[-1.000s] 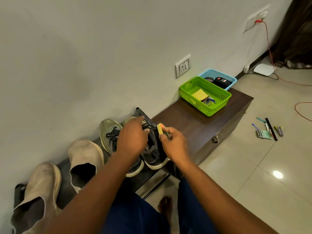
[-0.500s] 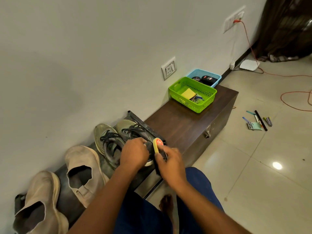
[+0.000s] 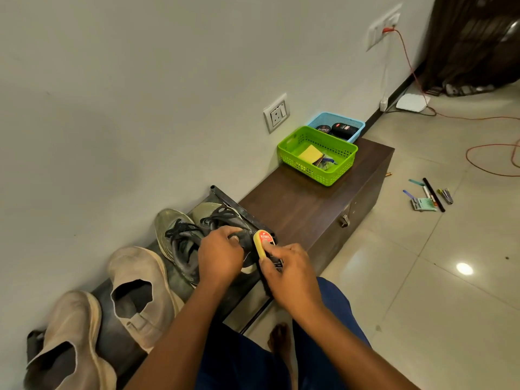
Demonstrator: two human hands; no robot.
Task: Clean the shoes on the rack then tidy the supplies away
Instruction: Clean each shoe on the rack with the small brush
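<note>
A dark metal shoe rack (image 3: 225,294) stands along the wall. Two grey-green sneakers with black laces sit on it; my left hand (image 3: 221,256) grips the right sneaker (image 3: 222,218) at its collar. The left sneaker (image 3: 174,235) lies beside it. My right hand (image 3: 289,273) holds a yellow-backed shoe brush (image 3: 263,243) with a red label, its black bristles against the heel of that sneaker. Two beige slip-on shoes (image 3: 140,291) (image 3: 67,342) rest further left on the rack.
A brown wooden chest (image 3: 304,209) adjoins the rack, carrying a green basket (image 3: 318,170) with a yellow pad and a blue basket (image 3: 357,129) with polish tins. Pens and small tools (image 3: 427,195) lie on the tiled floor. An orange cable (image 3: 478,167) runs there.
The view has shifted and the shoe sits lower on the rack. Both hands have moved down toward the sneaker's heel, the brush staying against it.
</note>
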